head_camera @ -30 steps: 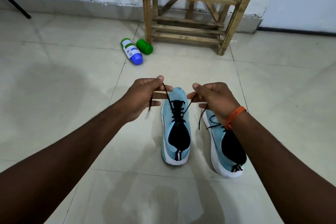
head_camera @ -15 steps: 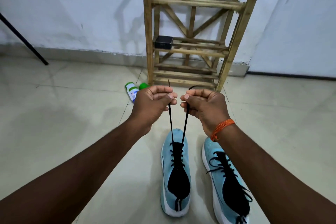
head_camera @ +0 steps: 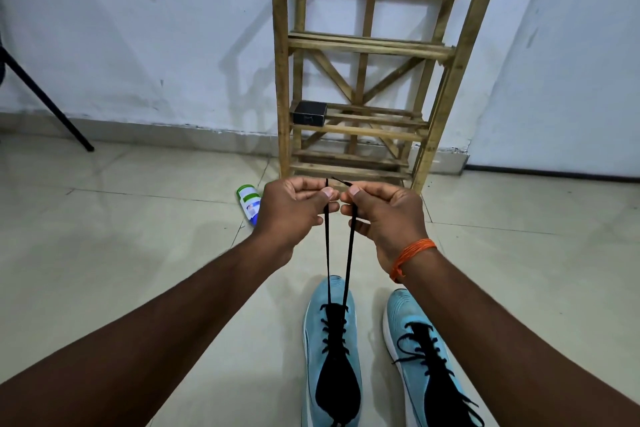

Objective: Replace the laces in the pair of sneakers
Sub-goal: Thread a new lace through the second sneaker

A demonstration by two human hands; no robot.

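While 2 light-blue knit sneakers (head_camera: 330, 350) sit side by side on the tiled floor (head_camera: 104, 253), the left hand (head_camera: 294, 208) and right hand (head_camera: 384, 215) each pinch 1 end of the left sneaker's black lace (head_camera: 327, 253), pulled taut before a wooden rack (head_camera: 363, 80).

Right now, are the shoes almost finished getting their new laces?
Nearly. The right sneaker already looks fully laced in black. On the left sneaker the lace crisscrosses every eyelet I can see, and the left hand and right hand pull its two ends up taut. Tying looks like what's left.
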